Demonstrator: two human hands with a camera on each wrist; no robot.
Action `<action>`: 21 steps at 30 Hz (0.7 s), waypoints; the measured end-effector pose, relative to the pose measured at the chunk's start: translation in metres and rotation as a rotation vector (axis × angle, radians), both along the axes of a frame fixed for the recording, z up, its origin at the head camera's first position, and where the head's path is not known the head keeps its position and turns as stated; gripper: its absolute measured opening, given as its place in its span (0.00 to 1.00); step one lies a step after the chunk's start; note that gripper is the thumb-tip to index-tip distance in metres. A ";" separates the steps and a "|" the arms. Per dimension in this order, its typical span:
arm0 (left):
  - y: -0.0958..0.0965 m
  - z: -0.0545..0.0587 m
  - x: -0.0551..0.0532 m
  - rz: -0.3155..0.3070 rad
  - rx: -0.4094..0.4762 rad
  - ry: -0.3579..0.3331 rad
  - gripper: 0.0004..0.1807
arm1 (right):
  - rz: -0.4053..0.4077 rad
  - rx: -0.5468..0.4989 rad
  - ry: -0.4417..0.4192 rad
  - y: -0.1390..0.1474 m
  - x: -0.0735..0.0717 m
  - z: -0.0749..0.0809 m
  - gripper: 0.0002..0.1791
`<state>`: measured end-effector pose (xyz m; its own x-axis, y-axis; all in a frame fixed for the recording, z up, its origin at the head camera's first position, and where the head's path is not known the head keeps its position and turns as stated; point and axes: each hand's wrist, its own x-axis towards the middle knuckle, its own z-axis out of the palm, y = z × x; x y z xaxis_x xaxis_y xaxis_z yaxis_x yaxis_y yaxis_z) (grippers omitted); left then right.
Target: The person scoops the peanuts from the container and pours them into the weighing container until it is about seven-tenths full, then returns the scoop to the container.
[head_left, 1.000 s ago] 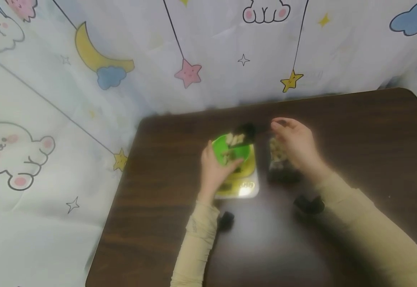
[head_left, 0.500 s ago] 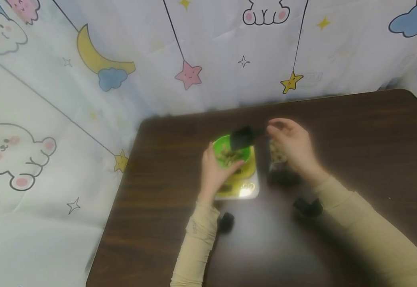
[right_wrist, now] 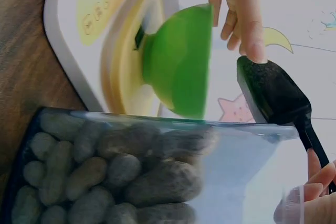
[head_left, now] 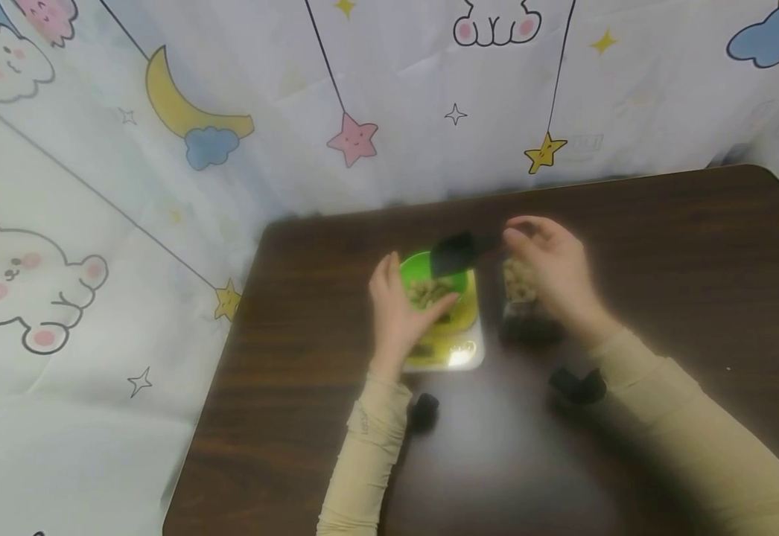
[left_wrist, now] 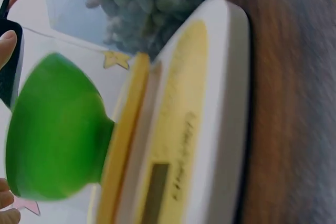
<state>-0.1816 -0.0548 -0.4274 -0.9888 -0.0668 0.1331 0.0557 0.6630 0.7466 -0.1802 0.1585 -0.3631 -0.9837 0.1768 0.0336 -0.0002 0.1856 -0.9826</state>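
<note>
A green bowl (left_wrist: 58,129) stands on a yellow and white kitchen scale (head_left: 443,353) and has peanuts in the shell (head_left: 427,292) in it. My left hand (head_left: 398,313) is spread around the bowl, thumb at the near side and fingers at the far left rim. Between finger and thumb, my right hand (head_left: 557,272) pinches the handle of a black scoop (right_wrist: 273,95). The scoop's head is tipped over the bowl's right side, its dark underside facing the head camera. In the right wrist view, my left thumb is right at the scoop's edge.
Just right of the scale stands a clear container (right_wrist: 247,156) partly filled with peanuts, overlapped by my right hand in the head view. Dark objects (head_left: 424,412) show beside both forearms. A printed curtain (head_left: 403,89) hangs behind the brown table (head_left: 282,387).
The scoop has tipped over, and the peanuts seen on it a second ago are now in the bowl. My left fingers have shifted slightly left, away from the rim.
</note>
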 end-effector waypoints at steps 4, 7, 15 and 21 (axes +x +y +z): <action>0.006 0.009 0.001 -0.036 0.035 0.034 0.66 | -0.030 0.007 0.019 0.003 0.001 0.007 0.22; 0.011 0.016 0.002 -0.062 0.036 0.048 0.65 | -0.051 -0.092 0.061 0.006 0.003 0.014 0.20; 0.030 0.027 0.006 -0.143 -0.049 0.056 0.67 | -0.082 -0.350 0.211 0.021 0.007 0.032 0.16; 0.047 0.029 0.009 -0.208 -0.110 0.021 0.67 | -0.083 -0.429 0.303 0.033 0.008 0.041 0.17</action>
